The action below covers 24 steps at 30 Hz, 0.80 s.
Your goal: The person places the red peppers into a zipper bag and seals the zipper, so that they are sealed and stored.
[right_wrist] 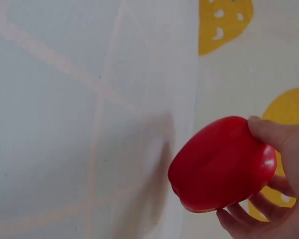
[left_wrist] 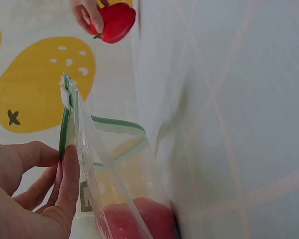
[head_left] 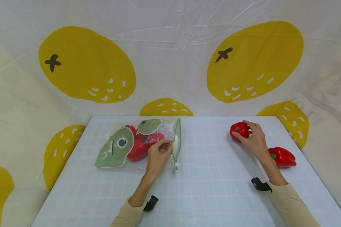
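With thumb and fingers, my left hand pinches the green-edged mouth of a clear zip bag. In the left wrist view, the bag has its mouth parted and a white slider on the rim. Red produce and a bumpy pinkish-red item show inside, partly behind green cartoon prints. My right hand grips a red bell pepper by its side, thumb against fingers. The right wrist view shows this pepper raised over the table, its shadow below.
A second red bell pepper lies on the table by my right wrist. The table has a pale blue checked cover. Behind and beside it hangs a white cloth printed with yellow fruit.
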Motion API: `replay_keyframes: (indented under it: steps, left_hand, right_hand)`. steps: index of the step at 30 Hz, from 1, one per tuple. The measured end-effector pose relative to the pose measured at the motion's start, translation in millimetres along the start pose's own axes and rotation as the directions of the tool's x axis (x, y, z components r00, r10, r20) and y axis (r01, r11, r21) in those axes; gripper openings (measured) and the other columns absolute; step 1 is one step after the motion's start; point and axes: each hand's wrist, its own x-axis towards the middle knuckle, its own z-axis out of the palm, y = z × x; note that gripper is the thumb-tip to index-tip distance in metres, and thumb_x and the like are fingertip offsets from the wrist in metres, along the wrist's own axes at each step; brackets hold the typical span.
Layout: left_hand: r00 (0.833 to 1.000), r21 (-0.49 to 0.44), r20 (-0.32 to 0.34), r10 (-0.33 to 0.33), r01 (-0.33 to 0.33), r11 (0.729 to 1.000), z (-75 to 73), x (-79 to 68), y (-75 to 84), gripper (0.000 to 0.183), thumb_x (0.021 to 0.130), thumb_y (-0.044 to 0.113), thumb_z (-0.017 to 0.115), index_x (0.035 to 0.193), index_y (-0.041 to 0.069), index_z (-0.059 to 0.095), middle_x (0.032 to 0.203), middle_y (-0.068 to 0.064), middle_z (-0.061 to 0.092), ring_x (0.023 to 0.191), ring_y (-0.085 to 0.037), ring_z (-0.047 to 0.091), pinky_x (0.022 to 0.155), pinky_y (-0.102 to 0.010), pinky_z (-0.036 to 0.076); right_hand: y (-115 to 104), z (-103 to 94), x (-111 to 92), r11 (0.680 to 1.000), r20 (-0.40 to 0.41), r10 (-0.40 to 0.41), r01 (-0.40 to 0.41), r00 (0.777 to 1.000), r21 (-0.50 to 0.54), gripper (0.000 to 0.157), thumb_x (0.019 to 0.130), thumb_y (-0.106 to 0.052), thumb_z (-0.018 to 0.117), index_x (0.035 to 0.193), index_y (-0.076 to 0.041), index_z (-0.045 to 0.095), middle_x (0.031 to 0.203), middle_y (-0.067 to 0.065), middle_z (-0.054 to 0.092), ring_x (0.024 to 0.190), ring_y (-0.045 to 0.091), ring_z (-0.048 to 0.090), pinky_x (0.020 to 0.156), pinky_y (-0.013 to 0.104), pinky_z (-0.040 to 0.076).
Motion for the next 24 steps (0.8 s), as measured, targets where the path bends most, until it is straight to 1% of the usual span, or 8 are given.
replay_keyframes:
  steps: [5,11,14,20,24]
  left_hand:
    - [1.000,0.005,0.001,-0.011,0.011,1.000,0.3,0.3,-1.0,0.017,0.091,0.006,0.075,0.108,0.004,0.077,0.095,-0.007,0.076,0.085,-0.019,0.072,0.078,-0.026,0.061]
    - [1.000,0.013,0.000,-0.020,0.020,1.000,-0.3,-0.4,-0.1,0.019,0.090,0.005,0.076,0.109,0.005,0.077,0.096,-0.007,0.076,0.086,-0.020,0.073,0.080,-0.028,0.061]
    - [1.000,0.009,-0.001,-0.027,0.027,1.000,-0.7,-0.3,0.4,0.018,0.091,0.006,0.076,0.109,0.005,0.077,0.096,-0.006,0.076,0.086,-0.020,0.073,0.080,-0.027,0.061]
    - [1.000,-0.008,-0.005,-0.021,0.021,1.000,0.1,0.7,-1.0,0.017,0.091,0.006,0.075,0.107,0.005,0.078,0.095,-0.007,0.076,0.085,-0.020,0.073,0.079,-0.026,0.061]
    - [1.000,-0.001,-0.005,-0.028,0.028,1.000,0.6,0.6,-1.0,0.017,0.091,0.007,0.076,0.108,0.006,0.078,0.095,-0.006,0.076,0.085,-0.019,0.073,0.080,-0.025,0.060]
  right_hand:
    - [-7,5.2,-2,0.999,-0.005,0.019,-0.019,1.000,0.047,0.073,0.090,-0.027,0.080,0.149,-0.002,0.045,0.144,0.026,0.046,0.131,0.043,0.044,0.098,0.067,0.049]
    - [-22,10.5,-4,0.992,-0.001,0.056,-0.055,0.998,0.114,0.076,0.089,-0.029,0.081,0.150,-0.005,0.044,0.148,0.022,0.046,0.134,0.041,0.044,0.101,0.064,0.049]
    - [-29,13.4,-6,0.987,0.008,0.070,-0.071,0.998,0.144,0.077,0.089,-0.031,0.081,0.151,-0.006,0.044,0.149,0.021,0.046,0.135,0.040,0.043,0.102,0.064,0.048]
    - [-39,21.1,-7,0.978,0.011,0.069,-0.070,0.998,0.197,0.077,0.090,-0.034,0.080,0.151,-0.006,0.044,0.150,0.021,0.046,0.136,0.041,0.044,0.102,0.063,0.048]
    - [-45,27.9,-7,0.970,0.021,0.076,-0.079,0.997,0.232,0.077,0.089,-0.035,0.080,0.151,-0.007,0.044,0.150,0.019,0.046,0.136,0.040,0.045,0.103,0.062,0.048]
